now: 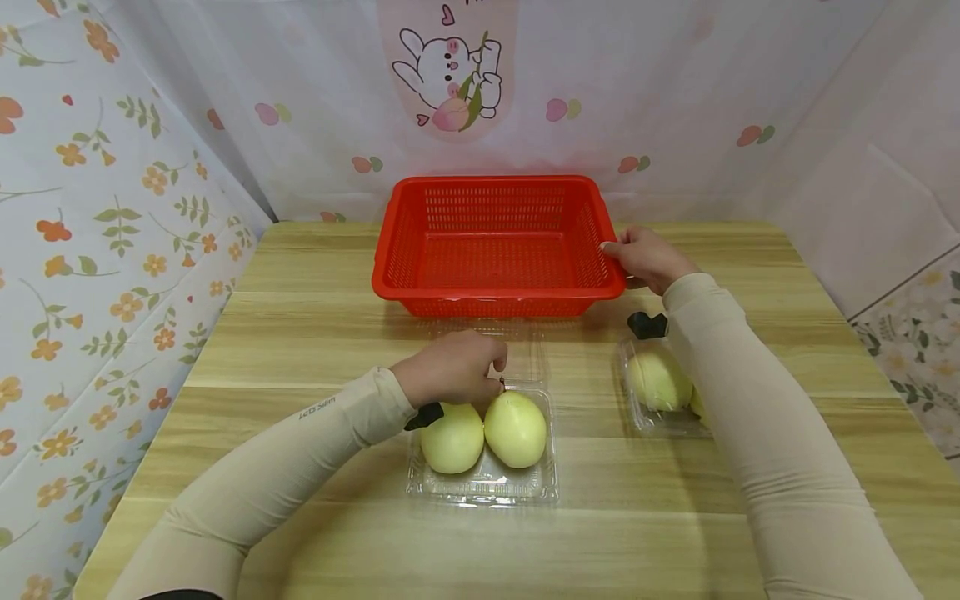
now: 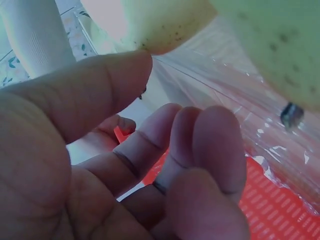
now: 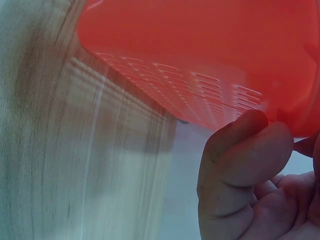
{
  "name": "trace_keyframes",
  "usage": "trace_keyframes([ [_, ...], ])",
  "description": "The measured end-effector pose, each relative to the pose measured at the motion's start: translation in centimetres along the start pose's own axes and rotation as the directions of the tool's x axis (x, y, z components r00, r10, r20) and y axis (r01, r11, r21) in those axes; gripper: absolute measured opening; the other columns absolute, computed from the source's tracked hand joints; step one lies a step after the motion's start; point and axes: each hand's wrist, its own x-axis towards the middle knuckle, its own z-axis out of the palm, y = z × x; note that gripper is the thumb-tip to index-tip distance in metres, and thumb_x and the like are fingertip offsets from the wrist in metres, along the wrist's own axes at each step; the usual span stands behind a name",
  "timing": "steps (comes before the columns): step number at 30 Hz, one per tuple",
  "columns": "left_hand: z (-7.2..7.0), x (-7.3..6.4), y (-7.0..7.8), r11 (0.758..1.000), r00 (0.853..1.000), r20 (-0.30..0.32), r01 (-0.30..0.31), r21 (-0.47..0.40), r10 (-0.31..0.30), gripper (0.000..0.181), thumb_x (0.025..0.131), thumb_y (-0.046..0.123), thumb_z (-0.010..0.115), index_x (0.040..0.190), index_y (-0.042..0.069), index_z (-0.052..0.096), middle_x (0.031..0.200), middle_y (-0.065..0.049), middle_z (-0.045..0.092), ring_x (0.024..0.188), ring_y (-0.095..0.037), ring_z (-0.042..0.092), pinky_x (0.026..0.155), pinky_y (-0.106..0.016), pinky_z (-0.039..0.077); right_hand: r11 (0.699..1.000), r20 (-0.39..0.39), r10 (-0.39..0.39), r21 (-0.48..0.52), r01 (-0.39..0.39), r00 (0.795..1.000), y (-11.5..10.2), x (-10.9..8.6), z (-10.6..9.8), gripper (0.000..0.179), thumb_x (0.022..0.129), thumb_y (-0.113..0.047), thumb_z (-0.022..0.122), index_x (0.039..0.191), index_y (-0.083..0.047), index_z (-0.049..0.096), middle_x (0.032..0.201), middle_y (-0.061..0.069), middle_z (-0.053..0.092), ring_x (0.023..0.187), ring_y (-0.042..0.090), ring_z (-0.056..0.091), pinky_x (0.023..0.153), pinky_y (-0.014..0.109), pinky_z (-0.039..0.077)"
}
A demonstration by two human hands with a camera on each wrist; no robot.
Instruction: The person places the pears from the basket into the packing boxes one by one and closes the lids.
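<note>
Two pale yellow-green pears, a left one (image 1: 452, 439) and a right one (image 1: 516, 429), sit side by side in a clear plastic clamshell box (image 1: 483, 492) with its lid folded back. Over their stem ends is my left hand (image 1: 453, 367), its fingers loosely bent with a gap to the thumb. In the left wrist view the thumb tip (image 2: 142, 67) is at the underside of one pear (image 2: 165, 25), near its dark stem. My right hand (image 1: 651, 258) grips the right rim of a red plastic basket (image 1: 495, 293), thumb over the edge and fingers (image 3: 245, 160) curled beneath.
A second clear box (image 1: 652, 423) with pears (image 1: 660, 379) stands at the right, partly behind my right sleeve. Behind the basket hangs a printed curtain (image 1: 300, 100). The wooden table (image 1: 315, 333) lies under everything.
</note>
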Motion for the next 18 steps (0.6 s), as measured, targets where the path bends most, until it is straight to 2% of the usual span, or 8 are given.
trace_keyframes([
  [5, -0.4, 0.0, -0.8, 1.0, 1.0, -0.005, 0.001, -0.001, -0.001, 0.028, 0.088, 0.024, 0.07, 0.109, 0.006, 0.068, 0.079, 0.0, 0.061, 0.078, -0.017, 0.058, 0.069, -0.033, 0.048, 1.0, 0.0, -0.004, 0.005, 0.004, 1.0, -0.1, 0.0, 0.1, 0.025, 0.106, -0.025, 0.046, 0.11, -0.002, 0.04, 0.111, 0.02, 0.054, 0.074, 0.017, 0.068, 0.073, 0.036, 0.059],
  [9, -1.2, -0.6, -1.6, 1.0, 1.0, -0.031, 0.0, -0.018, -0.001, 0.029, 0.089, 0.026, 0.07, 0.111, 0.007, 0.068, 0.082, -0.001, 0.061, 0.079, -0.017, 0.058, 0.069, -0.032, 0.048, 1.0, -0.004, -0.008, 0.001, 0.008, 1.0, -0.1, -0.1, 0.2, 0.025, 0.105, -0.026, 0.047, 0.11, -0.002, 0.04, 0.112, 0.021, 0.054, 0.074, 0.017, 0.067, 0.071, 0.034, 0.059],
  [18, -2.3, -4.0, -3.4, 0.986, 0.994, -0.109, -0.01, -0.165, -0.008, 0.033, 0.091, 0.035, 0.069, 0.11, 0.008, 0.065, 0.094, -0.004, 0.065, 0.087, -0.019, 0.06, 0.077, -0.034, 0.05, 1.0, -0.022, -0.023, -0.018, 0.023, 0.999, 0.1, -0.4, 0.2, 0.028, 0.105, -0.029, 0.048, 0.111, -0.002, 0.042, 0.105, 0.016, 0.057, 0.073, 0.016, 0.066, 0.07, 0.031, 0.058],
])
